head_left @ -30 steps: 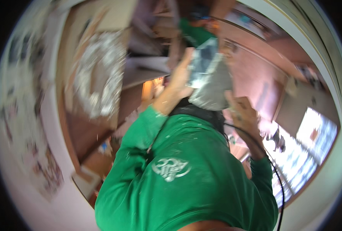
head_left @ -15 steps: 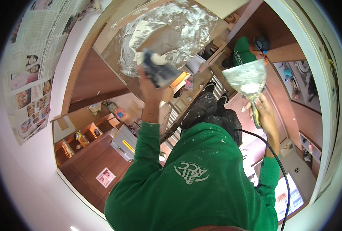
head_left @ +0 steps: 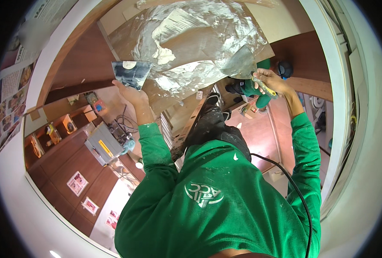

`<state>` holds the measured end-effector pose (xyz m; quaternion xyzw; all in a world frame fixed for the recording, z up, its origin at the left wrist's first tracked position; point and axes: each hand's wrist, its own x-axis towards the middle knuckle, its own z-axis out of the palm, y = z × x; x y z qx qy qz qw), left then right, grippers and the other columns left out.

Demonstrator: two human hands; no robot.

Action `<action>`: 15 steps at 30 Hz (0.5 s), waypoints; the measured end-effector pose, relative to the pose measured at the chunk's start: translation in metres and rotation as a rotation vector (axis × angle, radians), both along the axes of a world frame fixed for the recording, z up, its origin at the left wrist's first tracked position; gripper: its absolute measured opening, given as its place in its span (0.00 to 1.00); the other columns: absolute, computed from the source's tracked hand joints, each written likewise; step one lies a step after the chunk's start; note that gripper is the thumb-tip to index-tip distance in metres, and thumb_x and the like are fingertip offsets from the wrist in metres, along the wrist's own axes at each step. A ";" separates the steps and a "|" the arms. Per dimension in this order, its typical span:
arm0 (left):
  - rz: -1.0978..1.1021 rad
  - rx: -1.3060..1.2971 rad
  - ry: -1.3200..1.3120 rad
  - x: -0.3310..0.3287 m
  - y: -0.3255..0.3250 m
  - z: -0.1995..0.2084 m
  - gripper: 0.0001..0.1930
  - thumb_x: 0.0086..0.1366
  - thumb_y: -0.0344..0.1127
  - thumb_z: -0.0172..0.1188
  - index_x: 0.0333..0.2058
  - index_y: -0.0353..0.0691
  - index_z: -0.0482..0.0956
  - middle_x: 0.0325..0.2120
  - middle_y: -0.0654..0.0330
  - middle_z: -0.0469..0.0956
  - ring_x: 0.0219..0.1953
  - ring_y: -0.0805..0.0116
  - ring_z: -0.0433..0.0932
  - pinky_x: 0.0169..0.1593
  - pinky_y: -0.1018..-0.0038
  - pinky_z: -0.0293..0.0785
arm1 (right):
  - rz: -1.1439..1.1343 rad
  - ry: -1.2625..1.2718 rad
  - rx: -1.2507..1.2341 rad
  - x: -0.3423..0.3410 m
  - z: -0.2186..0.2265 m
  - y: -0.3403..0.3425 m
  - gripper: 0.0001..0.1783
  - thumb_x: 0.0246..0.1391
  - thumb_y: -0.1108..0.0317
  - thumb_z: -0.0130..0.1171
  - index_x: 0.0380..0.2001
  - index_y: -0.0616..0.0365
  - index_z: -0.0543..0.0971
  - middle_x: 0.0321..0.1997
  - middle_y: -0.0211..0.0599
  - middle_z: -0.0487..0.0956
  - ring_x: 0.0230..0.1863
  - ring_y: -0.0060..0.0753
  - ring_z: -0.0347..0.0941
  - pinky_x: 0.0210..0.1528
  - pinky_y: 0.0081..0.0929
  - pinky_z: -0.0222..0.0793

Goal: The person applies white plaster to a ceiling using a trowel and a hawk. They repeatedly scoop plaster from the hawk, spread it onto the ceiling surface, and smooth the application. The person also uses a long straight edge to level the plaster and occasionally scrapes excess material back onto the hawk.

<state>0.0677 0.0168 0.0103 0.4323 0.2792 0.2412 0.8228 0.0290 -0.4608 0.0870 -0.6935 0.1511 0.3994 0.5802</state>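
My left hand (head_left: 134,98) holds a dark flat scraper blade (head_left: 130,76) from below, with a dab of pale putty near its upper edge. In my right hand (head_left: 272,81) is a wide putty knife (head_left: 240,63), its yellow-and-grey handle gripped between thumb and fingers. The knife's blade lies over the right edge of a brown board (head_left: 195,43) smeared with white putty; whether it touches cannot be made out. A thicker lump of putty (head_left: 163,56) sits on the board, between the two tools. The scraper is by the board's left edge.
Below on the right, a person in green (head_left: 264,64) with a dark cap is partly hidden by my right hand and tool. A black cable (head_left: 285,172) runs down my right side. A grey case (head_left: 103,144) stands lower left. White frame edges (head_left: 328,107) border the opening.
The putty knife has moved left and up to the board's edge. My left hand has shifted left and the scraper is steadier. The view has shifted, showing more of the board.
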 end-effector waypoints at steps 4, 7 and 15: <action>0.003 -0.066 -0.009 -0.001 0.002 0.001 0.32 0.72 0.58 0.45 0.59 0.33 0.65 0.58 0.57 0.69 0.58 0.61 0.69 0.64 0.65 0.61 | 0.235 0.037 -0.096 0.024 0.018 0.033 0.12 0.67 0.59 0.51 0.36 0.57 0.73 0.24 0.31 0.76 0.18 0.19 0.67 0.20 0.19 0.64; -0.060 -0.112 -0.049 -0.001 0.013 -0.016 0.34 0.71 0.59 0.47 0.61 0.35 0.63 0.61 0.58 0.67 0.61 0.61 0.66 0.66 0.64 0.57 | 0.210 0.000 -0.041 0.019 -0.013 0.065 0.13 0.66 0.58 0.51 0.36 0.57 0.74 0.25 0.31 0.76 0.20 0.19 0.67 0.22 0.19 0.64; 0.003 -0.291 -0.113 -0.006 0.016 -0.008 0.32 0.70 0.57 0.49 0.62 0.38 0.63 0.61 0.59 0.67 0.63 0.60 0.65 0.68 0.60 0.55 | -0.100 0.039 0.115 0.001 -0.027 0.204 0.15 0.66 0.58 0.52 0.40 0.61 0.72 0.25 0.37 0.78 0.19 0.25 0.73 0.21 0.24 0.70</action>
